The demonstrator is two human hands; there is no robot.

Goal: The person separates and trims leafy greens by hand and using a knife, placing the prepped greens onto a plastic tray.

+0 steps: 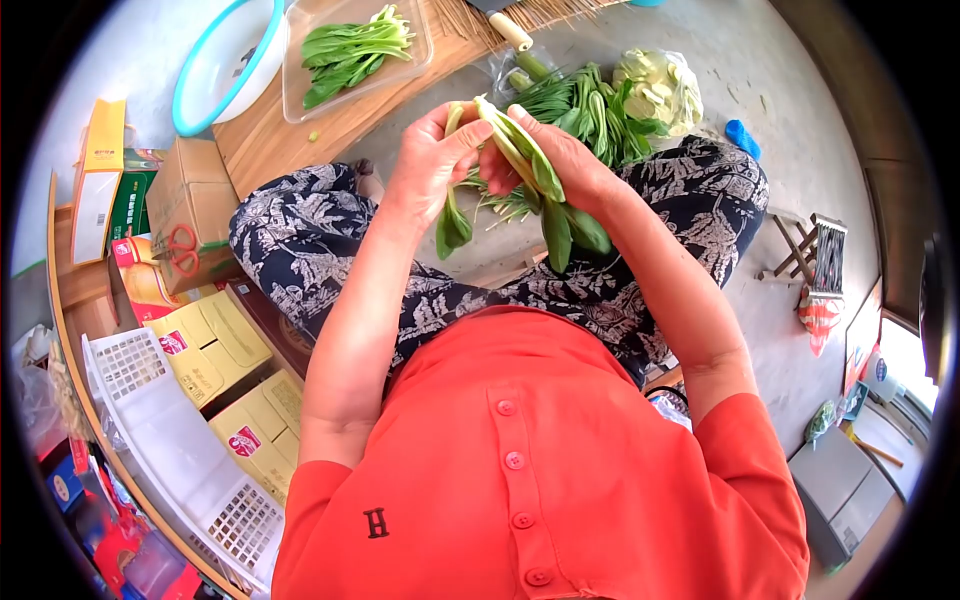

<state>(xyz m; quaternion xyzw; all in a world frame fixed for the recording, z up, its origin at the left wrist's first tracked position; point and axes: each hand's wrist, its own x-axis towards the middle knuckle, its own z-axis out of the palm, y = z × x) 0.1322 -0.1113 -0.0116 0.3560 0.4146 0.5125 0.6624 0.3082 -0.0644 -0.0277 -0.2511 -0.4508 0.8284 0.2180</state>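
My right hand (565, 160) is closed around a small bok choy (555, 225), its pale stalks up and its dark green leaves hanging down. Close beside it, my left hand (430, 155) pinches a single bok choy leaf (453, 230) by the stalk. The fingertips of both hands meet near the stalk ends. Beyond my right hand, a pile of leafy greens (595, 115) lies on the floor. A clear plastic tray (425, 60) on the wooden table holds more bok choy (355, 50).
A blue-rimmed basin (180, 95) stands left of the tray on the table (255, 150). Cardboard boxes (190, 190), red scissors (183, 250) and a white plastic basket (180, 430) are at my left. A bag of pale slices (660, 90) sits behind the greens; a folding stool (815, 260) is right.
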